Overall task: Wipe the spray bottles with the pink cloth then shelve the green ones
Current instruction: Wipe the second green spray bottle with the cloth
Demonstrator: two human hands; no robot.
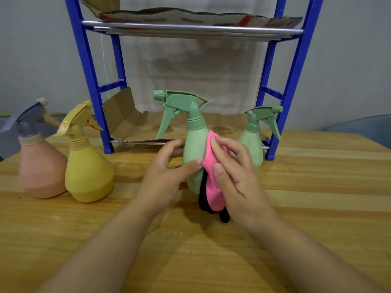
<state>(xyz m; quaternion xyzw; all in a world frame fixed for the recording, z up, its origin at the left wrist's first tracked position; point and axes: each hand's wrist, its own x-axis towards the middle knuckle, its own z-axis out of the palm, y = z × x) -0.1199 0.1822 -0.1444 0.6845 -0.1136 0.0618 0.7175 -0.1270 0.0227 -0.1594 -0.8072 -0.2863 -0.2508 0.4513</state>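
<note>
Nearest the camera, two bare forearms reached forward over the wooden desk point(306, 208), which showed pale and darker plank stripes. The left hand point(167, 172) gripped the belly of a green spray bottle point(193, 149) from the left, its thumb laid across the front and its fingers curled behind. The right hand point(234, 174) pressed the pink cloth point(211, 187) against the right side of that same bottle, fingers spread over the fabric and thumb on its front; a black edge of the cloth hung down below the hand to the desk. The bottle stood upright, its trigger and nozzle pointing left. Off to the left, well apart from the hands, a yellow spray bottle point(88, 166) stood just beside a pink spray bottle point(40, 166) with a grey trigger head, the two seeming to touch at their bases. Behind the right hand, a second green spray bottle point(254, 132) stood at the right end of the bottom tier of a blue-framed shelf point(91, 81), nozzle pointing right. Torn cardboard point(131, 121) lined that lower tier, and another cardboard sheet lay on the upper tier's metal rails.
</note>
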